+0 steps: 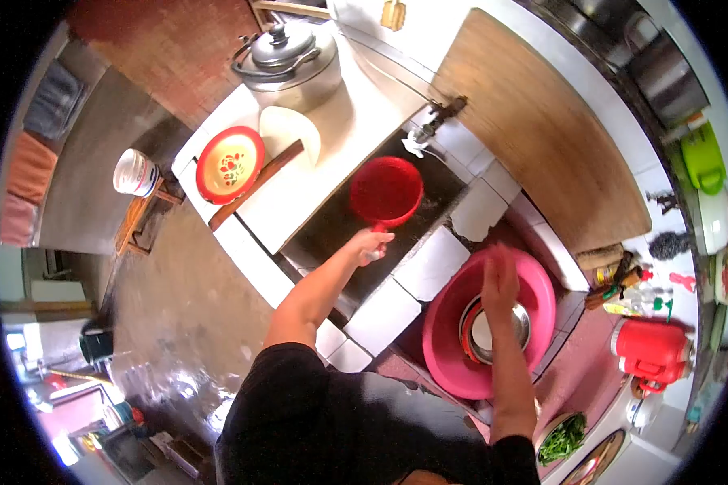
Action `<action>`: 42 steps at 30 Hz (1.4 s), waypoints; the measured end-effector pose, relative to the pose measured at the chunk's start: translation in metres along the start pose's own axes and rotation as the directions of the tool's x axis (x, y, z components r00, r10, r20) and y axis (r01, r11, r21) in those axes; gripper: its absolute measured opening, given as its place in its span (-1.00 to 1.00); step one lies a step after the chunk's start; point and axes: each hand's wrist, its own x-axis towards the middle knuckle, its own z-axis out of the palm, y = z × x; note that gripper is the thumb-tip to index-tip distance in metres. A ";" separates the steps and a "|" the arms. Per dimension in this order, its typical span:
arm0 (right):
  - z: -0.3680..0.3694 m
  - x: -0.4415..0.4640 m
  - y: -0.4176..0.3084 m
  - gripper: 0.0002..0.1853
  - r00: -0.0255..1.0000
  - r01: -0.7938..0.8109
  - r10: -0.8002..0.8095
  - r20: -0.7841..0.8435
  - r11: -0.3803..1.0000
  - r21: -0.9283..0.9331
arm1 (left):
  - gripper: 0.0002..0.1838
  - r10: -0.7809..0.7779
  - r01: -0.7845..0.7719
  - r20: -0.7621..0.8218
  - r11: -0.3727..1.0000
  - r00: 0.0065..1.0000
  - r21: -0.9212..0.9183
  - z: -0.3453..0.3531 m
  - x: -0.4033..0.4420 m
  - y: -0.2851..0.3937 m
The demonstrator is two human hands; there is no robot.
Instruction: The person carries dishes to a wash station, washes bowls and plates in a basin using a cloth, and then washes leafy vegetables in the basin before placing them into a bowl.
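My left hand is closed round the handle of a red dipper, whose round bowl is over the dark sink basin. My right hand is over the pink basin, fingers extended and slightly blurred, with nothing visible in it. Inside the pink basin, below that hand, lie metal bowls, one with a red-orange rim. A tap with white material at its spout stands at the sink's back edge.
On the white counter are a lidded metal pot, a red-rimmed floral plate and a brown wooden strip. A large wooden board leans behind the sink. Right of it are a red jug and green leaves.
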 end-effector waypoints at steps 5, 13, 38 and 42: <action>0.102 0.178 -0.118 -0.37 0.975 0.141 -0.143 0.170 0.990 0.021 | -0.79 0.161 -0.166 0.045 0.977 0.986 0.134 0.013 -0.040 0.035; 0.134 0.224 -0.137 -0.53 0.922 0.172 0.011 0.387 0.884 -0.435 | -0.75 0.206 -0.225 0.099 0.942 0.973 0.250 0.019 -0.060 0.056; 0.094 0.182 -0.089 -0.43 0.894 0.303 -0.259 0.366 0.951 -0.067 | -0.73 0.185 -0.206 0.103 0.941 0.977 0.268 0.017 -0.062 0.043; 0.036 0.060 -0.036 -0.47 0.956 0.114 -0.091 0.278 0.991 -0.068 | -0.75 0.176 -0.193 0.087 0.947 0.981 0.259 0.022 -0.083 0.038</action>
